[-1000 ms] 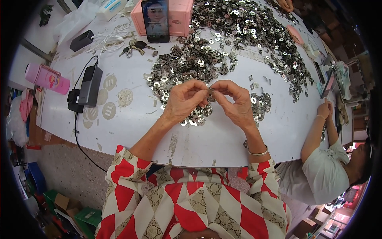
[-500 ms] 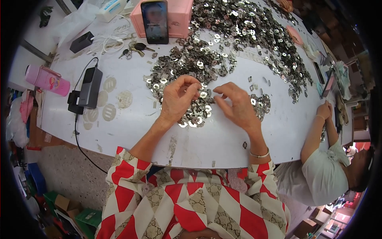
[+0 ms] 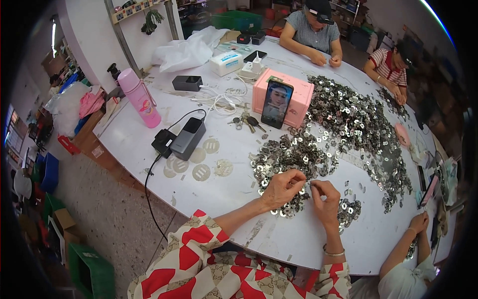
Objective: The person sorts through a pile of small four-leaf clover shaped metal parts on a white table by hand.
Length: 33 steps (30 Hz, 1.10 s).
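**Hands pinched together over the pile of small metal rings**

Both hands are seen just below the centre of the frame, at the near edge of the surface [image 3: 149, 149]. The left hand [image 3: 282, 188] is curled, its fingertips pinched narrow; the right hand [image 3: 326, 198] is likewise closed to a narrow pinch, and the two sets of fingertips nearly meet. Something small appears to be held between them, but what it is cannot be told. Directly beneath the hands a small heap of metal rings [image 3: 291, 207] is spread, and the large pile of rings [image 3: 348, 124] is stretched from the centre toward the upper right.

Compared with half a second ago, the hands have been brought back together above the small heap; then they were set apart, each on the rings. The view has also been tilted up, so that the far side of the surface is now shown.

To the left of the hands a wide bare stretch of surface is left, bounded by round paper discs [image 3: 201, 172] and a dark power bank [image 3: 187, 138] with its cable [image 3: 149, 189] hung over the near rim. A pink bottle [image 3: 140, 97] is stood at the upper left, and a phone [image 3: 277, 104] is leant on a pink box [image 3: 298, 97] above the hands, with keys [image 3: 245, 122] beside it. At the lower right, another person's hand [image 3: 420, 222] is rested near the rim, narrowing the room there.
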Each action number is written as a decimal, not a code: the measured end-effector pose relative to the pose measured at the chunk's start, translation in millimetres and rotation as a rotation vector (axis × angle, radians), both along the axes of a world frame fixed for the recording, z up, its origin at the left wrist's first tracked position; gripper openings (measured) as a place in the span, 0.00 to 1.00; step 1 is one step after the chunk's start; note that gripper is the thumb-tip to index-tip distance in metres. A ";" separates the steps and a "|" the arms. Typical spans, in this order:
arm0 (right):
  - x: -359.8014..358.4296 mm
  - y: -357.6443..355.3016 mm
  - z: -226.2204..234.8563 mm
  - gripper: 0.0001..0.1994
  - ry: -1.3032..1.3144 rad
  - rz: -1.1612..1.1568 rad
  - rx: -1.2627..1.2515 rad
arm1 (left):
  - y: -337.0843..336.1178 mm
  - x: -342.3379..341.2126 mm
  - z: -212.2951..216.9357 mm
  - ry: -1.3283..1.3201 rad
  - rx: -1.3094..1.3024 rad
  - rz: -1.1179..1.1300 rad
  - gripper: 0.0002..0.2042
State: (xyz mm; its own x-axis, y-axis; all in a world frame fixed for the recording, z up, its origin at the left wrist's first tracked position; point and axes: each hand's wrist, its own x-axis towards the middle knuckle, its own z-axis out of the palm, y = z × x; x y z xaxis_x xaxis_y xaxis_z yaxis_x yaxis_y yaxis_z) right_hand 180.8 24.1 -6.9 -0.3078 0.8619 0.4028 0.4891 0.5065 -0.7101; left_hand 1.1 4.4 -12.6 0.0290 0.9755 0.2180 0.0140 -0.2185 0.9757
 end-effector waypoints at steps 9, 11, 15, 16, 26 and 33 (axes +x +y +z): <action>-8.8 -5.3 6.6 0.07 0.539 0.110 -0.483 | -1.1 0.7 1.6 -0.068 -0.042 -0.159 0.09; -9.1 -7.7 9.0 0.07 0.524 0.092 -0.480 | -0.1 0.2 -2.2 -0.038 -0.025 -0.133 0.09; -8.6 -9.3 8.4 0.08 0.513 0.065 -0.387 | -0.4 3.2 -0.7 0.009 0.114 -0.019 0.10; -9.4 -10.3 12.6 0.09 0.388 0.060 -0.225 | -1.4 3.4 1.7 0.008 0.113 -0.020 0.10; -21.9 -16.0 14.8 0.17 0.074 0.035 0.302 | 1.2 -2.7 1.0 -0.348 -0.260 -0.313 0.09; -23.1 -17.0 20.6 0.18 0.085 0.096 0.279 | 5.1 -4.4 -5.9 -0.466 -0.269 -0.298 0.07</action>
State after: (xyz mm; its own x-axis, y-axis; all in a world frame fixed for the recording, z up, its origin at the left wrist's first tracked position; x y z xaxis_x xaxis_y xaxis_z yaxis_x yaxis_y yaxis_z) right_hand 157.7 7.1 13.7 -0.3373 0.6830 0.6479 0.3741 0.7288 -0.5735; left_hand -3.3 9.5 -18.5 0.2701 0.9626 0.0210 -0.4509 0.1072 0.8861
